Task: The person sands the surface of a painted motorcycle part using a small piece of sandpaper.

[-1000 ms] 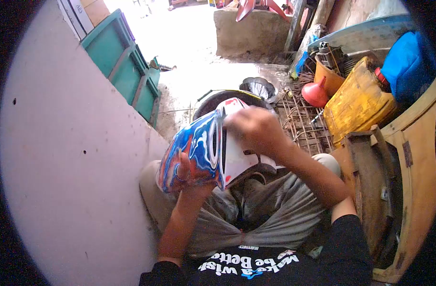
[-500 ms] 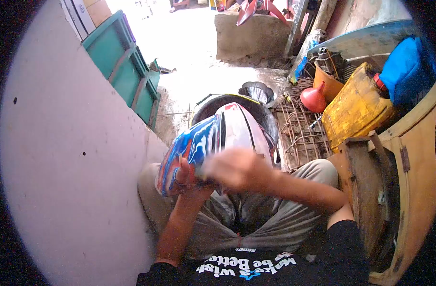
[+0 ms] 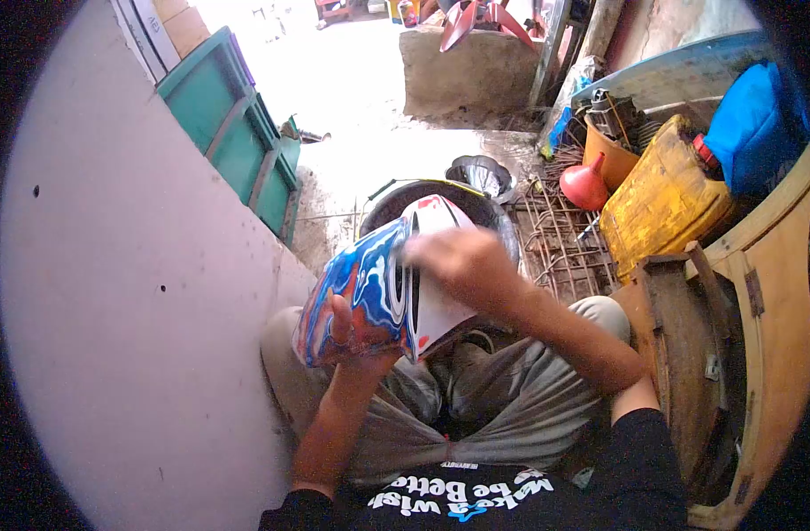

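A glossy helmet shell (image 3: 360, 288), swirled blue, orange and white on one side and pale white with red marks on the other, is tilted above my lap. My left hand (image 3: 360, 350) grips its lower left part, thumb up on the patterned surface and the other fingers hidden beneath. Across the dark slot between the two halves lies my right hand (image 3: 476, 270), its fingers curled together against the shell. Motion blurs those fingertips, and whatever they pinch is hidden.
A black tub (image 3: 422, 188) with a yellow handle stands behind the shell, beside a dark scalloped bowl (image 3: 483, 174). To the right are a rusty wire grid (image 3: 560, 239), a red funnel (image 3: 583, 182) and a yellow jerrycan (image 3: 666, 195). A pale wall (image 3: 130, 292) rises close on the left.
My right hand has moved up and right along the shell, from near my left thumb to the top by the slot. The shell has turned slightly, showing more of its patterned side.
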Motion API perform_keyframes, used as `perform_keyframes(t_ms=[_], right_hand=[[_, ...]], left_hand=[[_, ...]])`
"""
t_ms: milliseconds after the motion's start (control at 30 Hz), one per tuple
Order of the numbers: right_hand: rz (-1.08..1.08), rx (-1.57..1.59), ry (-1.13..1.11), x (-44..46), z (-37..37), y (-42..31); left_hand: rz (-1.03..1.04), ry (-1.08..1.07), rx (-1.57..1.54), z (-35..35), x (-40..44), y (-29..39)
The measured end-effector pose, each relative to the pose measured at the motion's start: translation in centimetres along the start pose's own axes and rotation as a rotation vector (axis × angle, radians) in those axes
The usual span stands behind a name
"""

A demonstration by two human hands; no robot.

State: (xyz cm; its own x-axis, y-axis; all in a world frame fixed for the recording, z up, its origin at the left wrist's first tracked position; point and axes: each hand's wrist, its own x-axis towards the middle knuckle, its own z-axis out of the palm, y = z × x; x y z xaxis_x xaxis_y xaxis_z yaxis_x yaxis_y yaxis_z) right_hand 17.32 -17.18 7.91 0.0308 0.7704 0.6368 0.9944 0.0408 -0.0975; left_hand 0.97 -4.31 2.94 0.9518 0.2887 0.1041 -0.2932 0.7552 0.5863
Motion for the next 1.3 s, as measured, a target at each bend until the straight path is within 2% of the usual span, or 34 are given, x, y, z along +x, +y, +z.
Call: perform_keyframes(t_ms=[33,67,100,167,200,233,267,300,333,367,400,433,500,533,567,600,667,700,767,800,833,867,900,967,1000,1033,1100,1167,1200,1233,1267,1300], right_hand=[[0.132,-0.026,-0.050,-0.1,0.4,2.1],[0.120,0.004,-0.023,-0.4,0.8,2.8],[0.030,-0.004,-0.037,-0.4,0.9,0.9],[-0.163,0.055,0.012,-0.8,1.3,-3.6],[-0.287,0.086,0.063,-0.9,1.6,-5.3],[-0.303,0.066,0.063,-1.0,2.1,-5.0],[-0.183,0.033,0.012,-0.9,1.7,-3.8],[-0.070,-0.005,-0.044,-0.5,0.9,-1.7],[0.043,-0.066,-0.079,-0.3,0.4,1.1],[0.157,-0.129,-0.116,-0.4,0.4,3.4],[0.155,-0.092,0.038,-0.4,0.8,4.0],[0.127,-0.163,-0.145,-0.5,0.2,2.6],[-0.088,-0.005,0.058,-0.4,0.9,-2.5],[-0.204,-0.006,0.070,-0.5,1.0,-4.5],[-0.318,-0.010,0.088,-0.4,1.2,-5.6],[-0.238,0.066,0.092,-1.0,1.7,-3.8],[0.039,-0.076,-0.076,-0.5,0.7,0.9],[0.124,-0.069,-0.022,0.0,0.0,3.1],[0.206,-0.169,-0.129,-0.6,0.0,4.4],[0.134,-0.237,-0.239,-1.1,0.6,2.6],[0.013,-0.058,-0.024,-1.1,1.1,-0.2],[-0.145,-0.014,0.049,-0.9,1.4,-2.6],[-0.295,0.030,0.131,-0.7,1.7,-4.0],[-0.204,0.042,0.060,0.0,0.8,-1.9],[-0.051,-0.083,-0.059,-0.4,0.7,0.9],[0.065,-0.145,-0.034,-0.7,1.2,4.0],[0.136,-0.187,-0.145,-0.8,-0.1,4.4],[-0.066,-0.039,0.011,-0.2,0.3,-1.0],[-0.201,-0.016,0.022,-0.1,0.1,-3.8],[-0.332,0.007,0.043,0.1,0.3,-5.4],[-0.333,-0.008,0.069,-0.4,1.1,-4.2],[-0.245,0.057,0.109,-0.2,0.9,-2.2]], left_hand=[[0.028,0.024,0.051,0.2,0.0,0.0],[0.055,0.049,0.102,0.5,0.1,0.0],[0.058,0.057,0.112,0.3,0.1,-0.2],[-0.011,0.015,-0.096,-4.9,0.0,-2.2],[-0.049,-0.001,-0.198,-4.8,0.4,-2.0],[-0.047,0.044,-0.151,-4.6,-0.2,-1.8],[-0.047,0.089,-0.105,-4.2,-0.8,-1.4],[-0.028,0.120,0.037,-0.2,-0.7,0.1],[0.050,0.102,0.111,-0.1,-0.2,0.0],[0.040,-0.025,0.004,-1.0,-0.1,-0.5],[0.025,-0.155,-0.104,-2.8,0.0,-1.4],[-0.017,-0.144,-0.257,-2.9,0.1,-1.6],[-0.098,-0.105,-0.570,-3.2,0.2,-2.1],[-0.186,-0.136,-1.100,-7.8,-0.3,-3.9],[-0.193,-0.115,-1.148,-8.3,-0.6,-3.7],[-0.198,-0.094,-1.195,-8.9,-0.9,-3.6],[-0.047,0.027,-0.344,-1.6,-0.5,-0.9],[0.028,0.079,0.076,0.2,-0.3,-0.5],[-0.041,0.069,0.040,-0.5,-0.6,-0.6],[-0.078,0.010,-0.181,-2.4,-0.6,-1.7],[-0.129,-0.040,-0.399,-4.2,-0.6,-2.8],[-0.198,-0.132,-0.822,-8.9,-0.8,-6.0],[-0.150,-0.110,-0.605,-6.9,-0.7,-4.6],[-0.079,-0.048,-0.153,-2.9,-0.5,-1.6],[-0.064,-0.035,-0.127,-1.7,-1.0,-1.1],[-0.048,-0.028,-0.105,-0.8,-1.3,-0.8],[-0.018,-0.027,-0.059,0.4,-1.1,-0.6],[-0.026,0.034,-0.256,-0.4,-0.4,-0.7],[-0.071,0.108,-0.472,-3.0,-0.7,-1.1],[-0.100,0.086,-0.557,-3.4,-0.1,-1.4],[-0.089,0.068,-0.343,-3.5,-0.3,-1.5],[-0.055,0.040,-0.048,-1.0,-0.3,-0.5]])
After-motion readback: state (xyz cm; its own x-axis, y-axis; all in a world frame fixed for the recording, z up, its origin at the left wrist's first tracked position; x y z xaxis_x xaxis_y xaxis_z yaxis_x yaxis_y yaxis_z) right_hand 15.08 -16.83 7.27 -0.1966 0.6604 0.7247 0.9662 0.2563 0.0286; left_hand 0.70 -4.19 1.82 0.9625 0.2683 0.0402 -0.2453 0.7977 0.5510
